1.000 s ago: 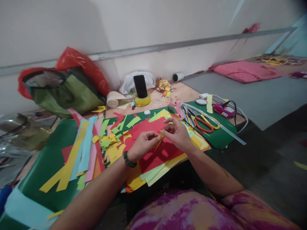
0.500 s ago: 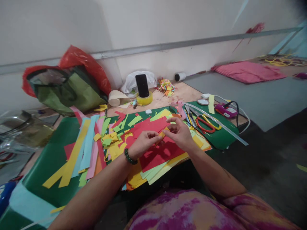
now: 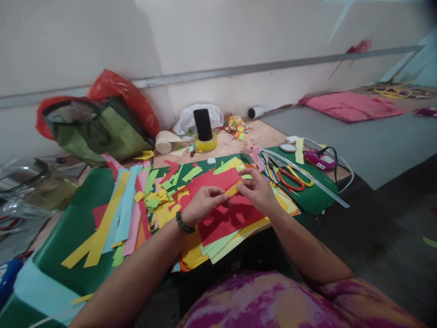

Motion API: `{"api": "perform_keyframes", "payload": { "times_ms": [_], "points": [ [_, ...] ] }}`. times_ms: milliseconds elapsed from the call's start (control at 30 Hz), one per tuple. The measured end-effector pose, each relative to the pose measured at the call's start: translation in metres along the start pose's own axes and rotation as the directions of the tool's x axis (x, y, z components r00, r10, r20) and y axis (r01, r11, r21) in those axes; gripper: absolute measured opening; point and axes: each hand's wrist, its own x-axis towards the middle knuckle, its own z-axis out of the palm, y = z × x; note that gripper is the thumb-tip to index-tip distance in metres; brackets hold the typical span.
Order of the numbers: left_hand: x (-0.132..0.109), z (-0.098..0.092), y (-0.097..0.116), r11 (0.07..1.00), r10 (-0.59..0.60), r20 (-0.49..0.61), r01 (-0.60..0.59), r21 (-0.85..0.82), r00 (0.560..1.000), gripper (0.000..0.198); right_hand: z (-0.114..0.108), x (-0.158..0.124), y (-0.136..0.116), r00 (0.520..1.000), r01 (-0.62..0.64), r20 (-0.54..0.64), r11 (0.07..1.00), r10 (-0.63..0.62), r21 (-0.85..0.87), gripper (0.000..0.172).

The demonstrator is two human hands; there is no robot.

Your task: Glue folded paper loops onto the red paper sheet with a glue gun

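A short yellow paper strip is stretched between my two hands, above a sheet of red paper. My left hand, with a dark beaded bracelet at the wrist, pinches the strip's left end. At its right end, the fingers of my right hand close on it. Under the red sheet lies a stack of yellow, orange and pale green paper. Small yellow and green paper scraps are scattered left of my left hand. Scissors with red and yellow handles rest beyond my right hand.
Long coloured paper strips lie on the green surface at left. A phone stands in a yellow tape roll at the back, near a paper-spike ornament. A pink glue gun, clear ruler and purple device sit right.
The yellow strip shows longer and flatter between my fingers, as my hands have drawn slightly apart. The camera view has shifted a little.
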Motion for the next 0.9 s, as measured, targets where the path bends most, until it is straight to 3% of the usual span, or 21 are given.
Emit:
{"api": "perform_keyframes", "payload": {
  "times_ms": [167,267,367,500,600,767,833,900],
  "points": [
    [-0.001,-0.005,0.003,1.0,0.019,-0.029,-0.02,-0.02,0.999,0.032,-0.014,0.006,-0.002,0.985,0.061,-0.167,0.995,-0.047,0.078,0.036],
    [0.002,-0.015,0.005,0.999,0.048,-0.152,-0.047,0.007,0.987,0.028,-0.021,0.002,-0.006,0.959,0.137,-0.258,0.989,-0.118,0.06,0.033],
    [0.007,-0.028,0.006,0.995,0.078,-0.327,-0.056,0.076,0.942,0.028,-0.024,-0.008,-0.01,0.955,0.17,-0.251,0.985,-0.158,0.03,0.029],
    [0.014,-0.048,0.006,0.994,0.068,-0.457,-0.019,0.111,0.887,0.026,-0.026,-0.023,-0.01,0.969,0.173,-0.181,0.985,-0.169,0.005,0.028],
    [0.015,-0.067,0.008,0.997,0.072,-0.577,-0.073,0.021,0.813,0.022,-0.03,-0.031,-0.009,0.971,0.168,-0.17,0.986,-0.168,-0.018,0.027],
    [0.006,-0.109,0.016,0.952,0.071,-0.774,-0.275,-0.135,0.629,0.021,-0.043,-0.04,-0.009,0.987,0.118,-0.09,0.982,-0.132,-0.147,0.023],
    [0.0,-0.124,0.018,0.952,0.064,-0.802,-0.279,-0.13,0.594,0.022,-0.045,-0.042,-0.011,0.99,0.133,-0.01,0.952,-0.141,-0.274,0.03],
    [-0.004,-0.134,0.017,0.973,0.074,-0.801,-0.22,-0.073,0.594,0.024,-0.045,-0.043,-0.014,0.984,0.178,0.072,0.903,-0.163,-0.39,0.044]
  ]
}}
